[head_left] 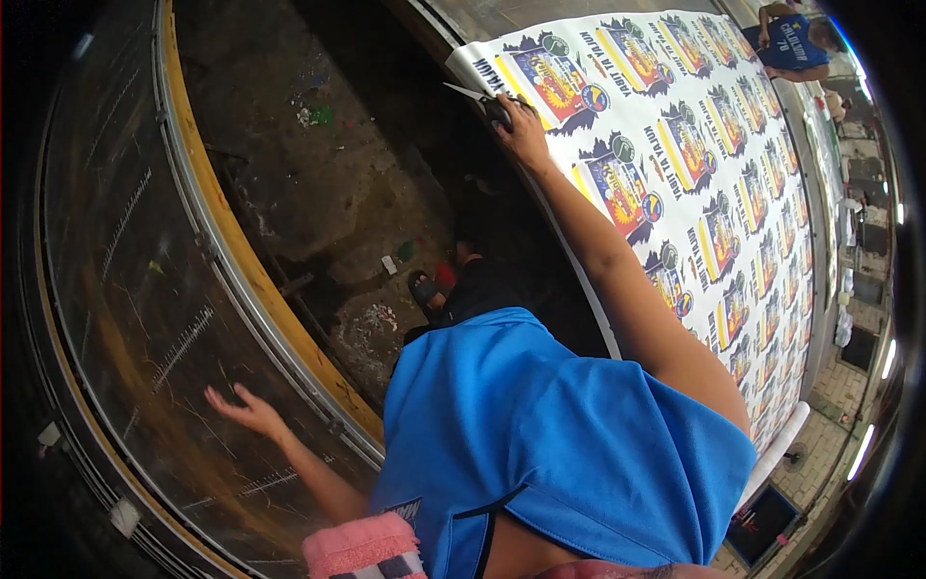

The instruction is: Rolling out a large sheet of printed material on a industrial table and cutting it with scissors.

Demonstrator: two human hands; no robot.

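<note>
My right hand is closed around the black handles of a pair of scissors. The blades point to the left, past the edge of a large white printed sheet with rows of repeated colourful designs. That hand rests at the sheet's near left edge, close to its far corner. On the other side, my left hand is held over a dark, scratched table. Its fingers are spread and nothing is in them.
Between the two tables lies a dark floor with bits of scrap. A yellow and metal rail edges the left table. A white roll lies at the printed sheet's lower right end. Another person in blue stands at the far right.
</note>
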